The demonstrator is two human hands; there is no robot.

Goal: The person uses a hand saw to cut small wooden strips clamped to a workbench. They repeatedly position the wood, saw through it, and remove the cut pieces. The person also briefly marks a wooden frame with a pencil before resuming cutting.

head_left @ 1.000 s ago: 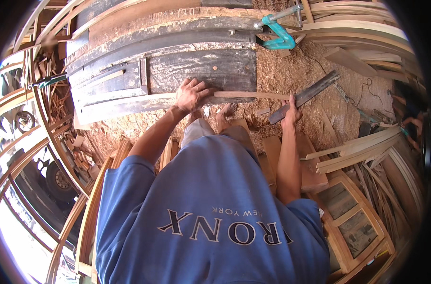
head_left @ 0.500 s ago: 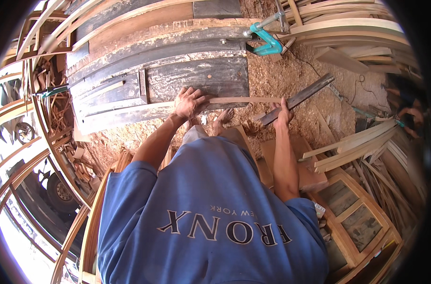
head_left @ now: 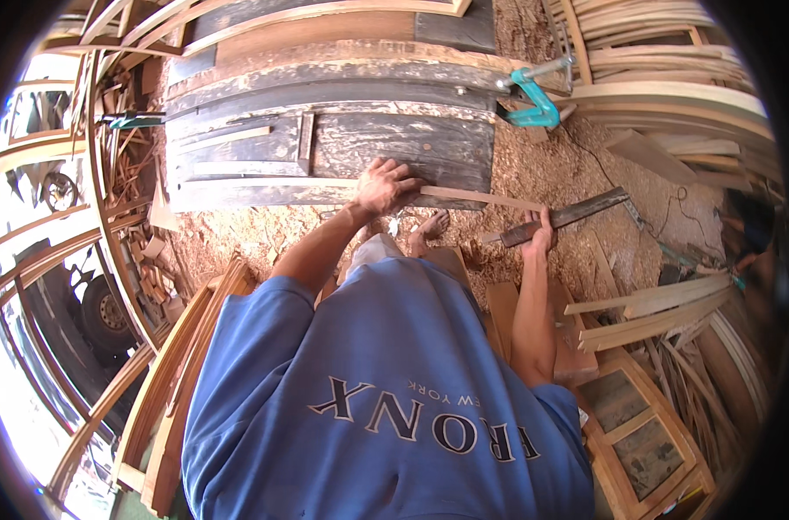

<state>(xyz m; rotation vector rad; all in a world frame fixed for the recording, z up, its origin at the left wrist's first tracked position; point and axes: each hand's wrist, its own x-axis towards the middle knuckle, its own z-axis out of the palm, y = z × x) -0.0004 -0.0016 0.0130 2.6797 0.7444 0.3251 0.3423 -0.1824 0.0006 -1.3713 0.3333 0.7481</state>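
Note:
A thin pale wooden strip [head_left: 477, 197] lies along the near edge of the dark, worn workbench [head_left: 394, 139], its right end jutting past the bench. My left hand [head_left: 383, 187] lies over the strip, fingers curled on it near the middle. Beyond the bench's right end, my right hand [head_left: 540, 232] is closed around a long dark flat bar [head_left: 585, 208]; what kind of tool it is, I cannot tell. The strip's right end meets the fingers of that hand. A try square [head_left: 305, 143] rests on the bench, left of my left hand.
A teal clamp [head_left: 533, 100] is fixed at the bench's right end. Wood shavings [head_left: 585, 160] cover the ground. Stacked boards [head_left: 663, 100] stand at the far right, loose slats [head_left: 659, 312] and a wooden frame [head_left: 637, 425] at the near right. Long timbers [head_left: 173, 390] lean at the left.
The view has shifted, so the bench and both hands appear farther right and lower. Both hands keep their hold on the strip and the dark bar.

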